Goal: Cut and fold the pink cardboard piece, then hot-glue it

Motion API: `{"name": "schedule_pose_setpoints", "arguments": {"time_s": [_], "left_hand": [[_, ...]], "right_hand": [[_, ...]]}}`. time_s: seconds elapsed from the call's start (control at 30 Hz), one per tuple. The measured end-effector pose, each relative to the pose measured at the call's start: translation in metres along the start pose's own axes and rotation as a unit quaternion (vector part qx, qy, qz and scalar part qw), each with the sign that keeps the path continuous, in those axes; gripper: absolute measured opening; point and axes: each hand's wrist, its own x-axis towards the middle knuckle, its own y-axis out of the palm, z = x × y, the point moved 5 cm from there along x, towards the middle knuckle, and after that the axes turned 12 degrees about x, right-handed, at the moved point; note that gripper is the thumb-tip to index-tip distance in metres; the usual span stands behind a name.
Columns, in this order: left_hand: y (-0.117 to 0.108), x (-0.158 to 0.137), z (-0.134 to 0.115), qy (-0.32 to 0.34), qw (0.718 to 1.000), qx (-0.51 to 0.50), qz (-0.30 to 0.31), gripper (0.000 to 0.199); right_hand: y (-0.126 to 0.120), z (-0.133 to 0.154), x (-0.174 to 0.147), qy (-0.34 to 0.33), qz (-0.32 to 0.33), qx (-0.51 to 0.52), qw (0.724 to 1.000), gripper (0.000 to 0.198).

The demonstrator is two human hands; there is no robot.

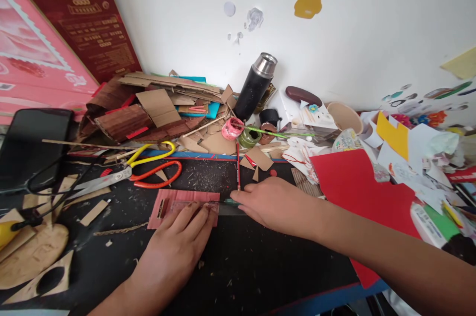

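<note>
Right grip (273,204) pinches tool (228,202), left grip (180,244) flat over pink card (154,214), box lettering (85,7) blurred.

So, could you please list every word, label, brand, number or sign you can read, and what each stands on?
No text reads clearly enough to quote.
Dark red box: rows of gold print, too blurred to read.
Pink box: small print, too small to read.
White block at right: print along its side, too blurred.
Red item at right edge: pale lettering, too small to read.
</note>
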Motion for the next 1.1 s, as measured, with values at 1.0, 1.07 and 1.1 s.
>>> {"name": "schedule_pose_setpoints", "arguments": {"time_s": [1.0, 1.07, 1.1], "left_hand": [[0.002, 0.000, -0.001, 0.019, 1.000, 0.021, 0.006, 0.045], [0.002, -0.001, -0.001, 0.024, 0.999, 0.021, 0.009, 0.045], [0.002, -0.001, 0.000, 0.026, 0.999, 0.020, 0.011, 0.044]], "right_hand": [[0.000, 0.000, -0.001, 0.007, 0.011, -0.009, 1.000, 0.019], [-0.003, 0.003, 0.003, 0.012, 0.029, -0.002, 1.000, 0.016], [-0.005, 0.005, 0.005, 0.016, 0.040, 0.000, 0.999, 0.016]]}}
